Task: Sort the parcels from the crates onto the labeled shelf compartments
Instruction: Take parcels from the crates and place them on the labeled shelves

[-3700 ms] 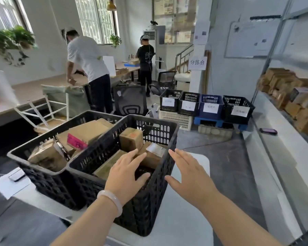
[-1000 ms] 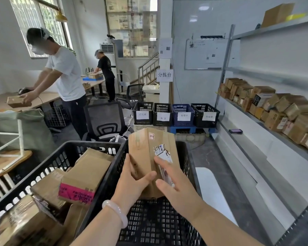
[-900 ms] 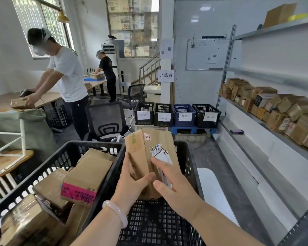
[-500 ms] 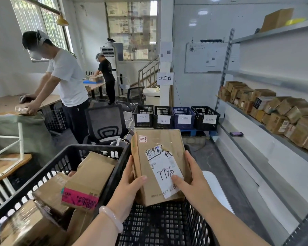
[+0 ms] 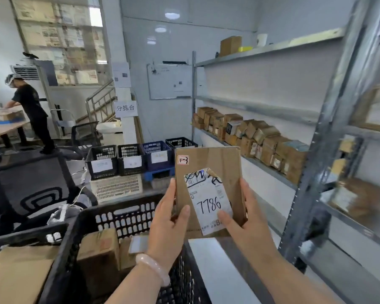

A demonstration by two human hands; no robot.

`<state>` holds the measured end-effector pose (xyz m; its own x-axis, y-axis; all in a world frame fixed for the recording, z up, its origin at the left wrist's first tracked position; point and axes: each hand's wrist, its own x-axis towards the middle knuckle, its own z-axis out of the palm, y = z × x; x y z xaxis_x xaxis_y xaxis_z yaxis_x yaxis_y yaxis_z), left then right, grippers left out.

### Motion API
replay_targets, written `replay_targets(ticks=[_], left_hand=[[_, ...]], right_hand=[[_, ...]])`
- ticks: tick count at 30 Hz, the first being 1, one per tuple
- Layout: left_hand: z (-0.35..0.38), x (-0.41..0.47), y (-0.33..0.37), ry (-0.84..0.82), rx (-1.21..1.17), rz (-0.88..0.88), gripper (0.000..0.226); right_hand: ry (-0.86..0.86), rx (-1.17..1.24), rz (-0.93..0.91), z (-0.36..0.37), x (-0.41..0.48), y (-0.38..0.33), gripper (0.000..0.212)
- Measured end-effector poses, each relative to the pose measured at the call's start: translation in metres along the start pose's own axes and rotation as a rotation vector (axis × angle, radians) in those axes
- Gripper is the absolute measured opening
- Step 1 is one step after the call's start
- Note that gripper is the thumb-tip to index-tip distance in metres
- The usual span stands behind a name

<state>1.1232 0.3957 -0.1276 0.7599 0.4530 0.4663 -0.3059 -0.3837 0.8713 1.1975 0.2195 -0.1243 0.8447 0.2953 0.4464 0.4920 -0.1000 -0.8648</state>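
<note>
The left hand [image 5: 169, 220] gripped the left edge of the flat cardboard parcel [image 5: 208, 161], thumb on its front face. The right hand [image 5: 248, 218] gripped the right edge, thumb on the white label [image 5: 208, 205] marked 7786. Both forearms extended forward and held the parcel upright in the air above the right rim of the black crate [image 5: 119, 213]. Metal shelving [image 5: 312, 154] carrying cartons [image 5: 261, 137] stood at right. Labelled bins [image 5: 130, 159] sat on the floor ahead.
</note>
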Motion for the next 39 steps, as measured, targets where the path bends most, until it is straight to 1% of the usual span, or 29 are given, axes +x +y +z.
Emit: replay_targets(ticks=[2,5,9,12,16,21,23,26,31,33,36,39], left_hand=[[0.040,0.011,0.009,-0.092,0.001,0.078,0.083],[0.102,0.020,0.032,-0.203,0.037,0.188,0.091],[0.188,0.013,0.070,-0.283,-0.096,0.240,0.096],[0.252,-0.003,0.103,-0.341,-0.206,0.284,0.097],[0.339,-0.032,0.152,-0.397,-0.321,0.330,0.098],[0.443,-0.083,0.213,-0.504,-0.436,0.363,0.097],[0.483,-0.104,0.236,-0.514,-0.481,0.407,0.097],[0.537,-0.135,0.276,-0.569,-0.575,0.432,0.096],[0.598,-0.180,0.328,-0.651,-0.690,0.462,0.087],[0.617,-0.195,0.339,-0.682,-0.708,0.463,0.088],[0.644,-0.220,0.356,-0.720,-0.726,0.483,0.095],[0.669,-0.244,0.379,-0.776,-0.745,0.505,0.098]], right_hand=[[0.102,-0.059,-0.009,-0.036,0.002,0.000,0.085],[0.234,-0.159,-0.019,-0.095,-0.001,-0.003,0.088],[0.359,-0.256,-0.045,-0.179,-0.020,-0.012,0.088],[0.465,-0.336,-0.052,-0.246,-0.039,-0.018,0.089],[0.555,-0.448,-0.060,-0.339,-0.071,-0.028,0.087],[0.687,-0.677,-0.115,-0.449,-0.117,-0.044,0.087],[0.747,-0.762,-0.110,-0.490,-0.136,-0.053,0.087],[0.812,-0.818,-0.097,-0.548,-0.165,-0.067,0.088],[0.888,-0.942,-0.068,-0.615,-0.209,-0.090,0.091],[0.919,-1.017,-0.058,-0.631,-0.226,-0.097,0.088],[0.978,-1.162,0.004,-0.651,-0.252,-0.104,0.080],[1.043,-1.328,0.070,-0.673,-0.278,-0.110,0.079]])
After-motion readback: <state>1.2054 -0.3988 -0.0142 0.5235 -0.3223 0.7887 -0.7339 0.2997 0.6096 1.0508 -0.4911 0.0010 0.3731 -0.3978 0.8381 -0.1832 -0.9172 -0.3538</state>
